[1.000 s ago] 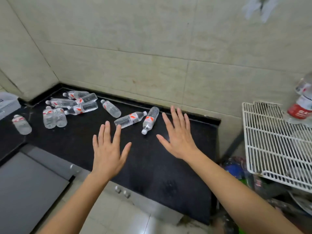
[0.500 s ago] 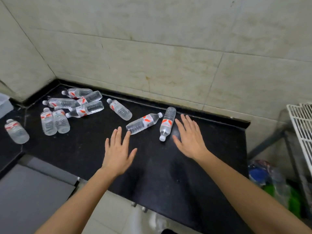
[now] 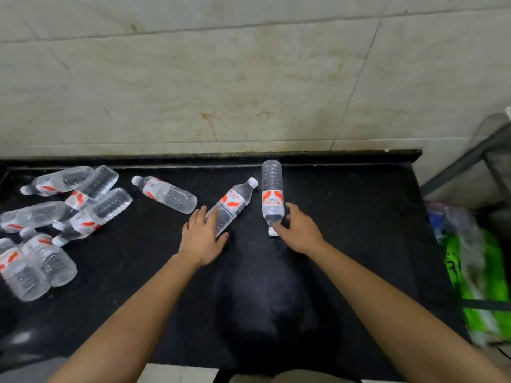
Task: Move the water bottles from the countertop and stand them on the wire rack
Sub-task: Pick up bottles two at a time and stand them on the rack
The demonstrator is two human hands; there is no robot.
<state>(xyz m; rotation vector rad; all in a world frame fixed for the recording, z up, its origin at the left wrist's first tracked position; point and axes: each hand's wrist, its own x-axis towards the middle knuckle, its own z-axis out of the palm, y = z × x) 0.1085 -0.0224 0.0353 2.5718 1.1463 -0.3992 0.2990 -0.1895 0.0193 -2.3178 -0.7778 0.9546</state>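
So the left hand (image 3: 203, 239) rests open-fingered on the slanted bottle (image 3: 233, 205). The right hand (image 3: 298, 230) looks half-curled by the other bottle (image 3: 272, 194), and I can't tell if it's gripping. A sloppy grab could send either one rolling along the bench (image 3: 345, 217).

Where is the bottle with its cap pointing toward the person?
In the head view the bottle lies right of centre on the black countertop, its neck held in the right hand, just right of the slanted bottle that the left hand touches.

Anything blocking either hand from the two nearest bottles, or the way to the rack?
Nothing visible. The left hand lies on the angled bottle at its base; the right hand is at the rightmost bottle, by its neck. The rack is out of frame, so that path can't be judged.
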